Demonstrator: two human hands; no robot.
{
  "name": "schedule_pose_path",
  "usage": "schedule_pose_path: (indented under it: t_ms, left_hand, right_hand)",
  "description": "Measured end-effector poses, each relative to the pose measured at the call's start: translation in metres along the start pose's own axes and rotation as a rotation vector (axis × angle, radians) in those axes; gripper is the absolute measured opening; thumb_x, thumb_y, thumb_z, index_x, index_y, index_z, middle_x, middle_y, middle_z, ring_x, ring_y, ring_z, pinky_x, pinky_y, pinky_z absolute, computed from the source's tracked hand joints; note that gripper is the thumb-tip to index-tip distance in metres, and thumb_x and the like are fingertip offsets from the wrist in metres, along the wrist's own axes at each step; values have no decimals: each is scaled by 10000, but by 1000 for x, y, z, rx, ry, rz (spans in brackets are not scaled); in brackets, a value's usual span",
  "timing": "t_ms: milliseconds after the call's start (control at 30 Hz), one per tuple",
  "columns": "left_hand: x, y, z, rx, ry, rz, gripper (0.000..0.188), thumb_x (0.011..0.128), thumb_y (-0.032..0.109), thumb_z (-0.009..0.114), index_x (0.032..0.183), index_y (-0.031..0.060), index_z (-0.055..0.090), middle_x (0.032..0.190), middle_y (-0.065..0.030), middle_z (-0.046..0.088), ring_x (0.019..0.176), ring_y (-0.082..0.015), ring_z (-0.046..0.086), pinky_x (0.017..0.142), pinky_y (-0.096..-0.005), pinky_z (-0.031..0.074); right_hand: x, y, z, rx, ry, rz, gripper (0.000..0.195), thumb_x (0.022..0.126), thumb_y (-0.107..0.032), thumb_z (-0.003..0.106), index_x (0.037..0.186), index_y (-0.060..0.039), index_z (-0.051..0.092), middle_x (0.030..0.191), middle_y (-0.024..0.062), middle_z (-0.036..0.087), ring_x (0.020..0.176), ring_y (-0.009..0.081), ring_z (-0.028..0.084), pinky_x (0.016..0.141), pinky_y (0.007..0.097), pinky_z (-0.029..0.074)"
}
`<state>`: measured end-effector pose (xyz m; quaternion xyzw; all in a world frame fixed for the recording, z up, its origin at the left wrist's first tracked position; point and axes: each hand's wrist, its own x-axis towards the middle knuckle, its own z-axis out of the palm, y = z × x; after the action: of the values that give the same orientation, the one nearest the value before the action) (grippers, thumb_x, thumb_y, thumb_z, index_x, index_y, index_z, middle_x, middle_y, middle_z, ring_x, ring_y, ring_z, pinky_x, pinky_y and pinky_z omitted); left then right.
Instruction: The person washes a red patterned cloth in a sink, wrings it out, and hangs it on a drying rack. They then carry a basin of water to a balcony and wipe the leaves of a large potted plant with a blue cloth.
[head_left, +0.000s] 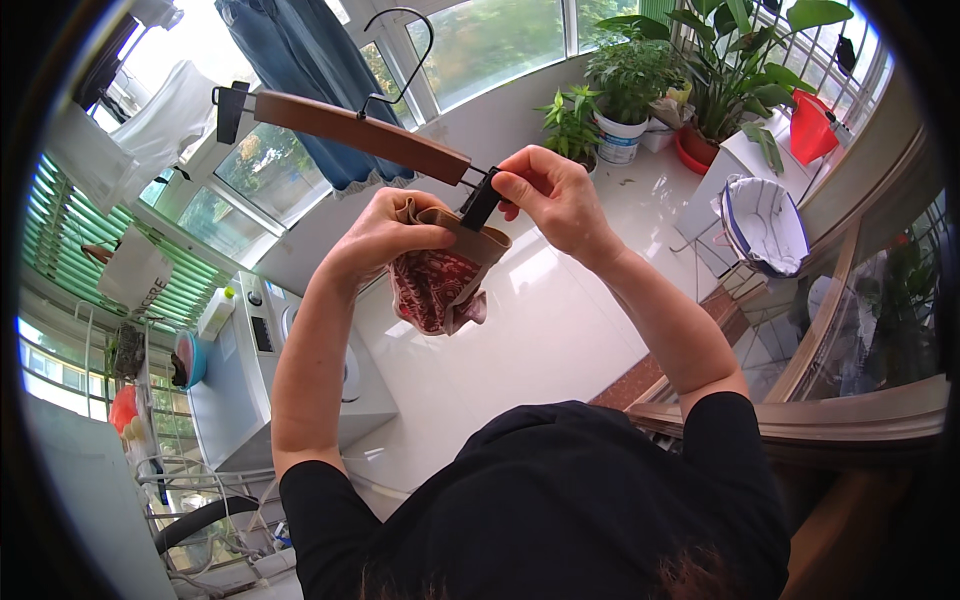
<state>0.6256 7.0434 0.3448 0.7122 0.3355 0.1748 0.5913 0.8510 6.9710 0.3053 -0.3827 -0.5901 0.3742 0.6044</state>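
My left hand (401, 229) grips the bunched tan waistband of a red patterned cloth garment (442, 289), whose lower part hangs below my fingers. A wooden clip hanger (360, 139) with a dark metal hook slants above my hands. At its right end a black clip (480, 201) reaches down to the waistband's edge, and my right hand (551, 202) pinches this clip between thumb and fingers. Whether the clip's jaws are closed on the cloth cannot be told. The hanger's other black clip (232, 112), at the far left end, holds nothing.
Blue jeans (315, 97) hang by the windows behind the hanger. A white washing machine (262, 360) stands at left. Potted plants (630, 82) line the far right corner, near a lined laundry basket (765, 225). A wood-framed glass door (817, 322) is at right.
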Motion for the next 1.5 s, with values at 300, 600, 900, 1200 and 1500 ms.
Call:
schedule_pose_path:
  t_ms: [300,600,900,1200,1500]
  left_hand:
    - [3,0,11,-190,133,144,428,769,71,755,1159,-8,596,1014,-72,661,930,-145,645,843,-289,516]
    - [-12,-29,-8,-277,-10,96,540,759,97,782,1239,-10,559,1090,-83,636,1006,-174,612,880,-309,502]
    - [-53,-79,-64,-104,82,-115,311,747,48,767,1029,-2,644,959,-46,662,820,-115,626,779,-253,520]
    - [-40,-53,-47,-836,521,344,223,944,153,520,1093,15,612,944,-55,659,834,-142,644,778,-268,534]
    - [-29,-14,-26,-437,513,302,154,898,52,624,1031,-26,617,883,-65,660,770,-110,629,714,-237,527]
  right_hand:
    - [-1,3,6,-116,-28,-56,281,945,-230,613,1059,16,540,880,90,635,832,131,602,751,290,495]
    - [13,17,-13,-306,225,-297,262,1007,-251,488,1012,11,502,809,110,541,757,180,490,718,303,426]
    - [6,20,-76,-23,104,-56,257,1036,-286,432,1059,-45,519,934,-6,555,849,59,481,785,193,401]
    - [-4,42,-81,7,-2,28,329,1026,-352,428,1161,-57,481,1007,10,596,919,61,539,843,199,432]
    - [-8,29,-60,-905,256,-402,331,932,-149,590,1221,-18,496,1080,116,612,1036,234,588,924,334,446]
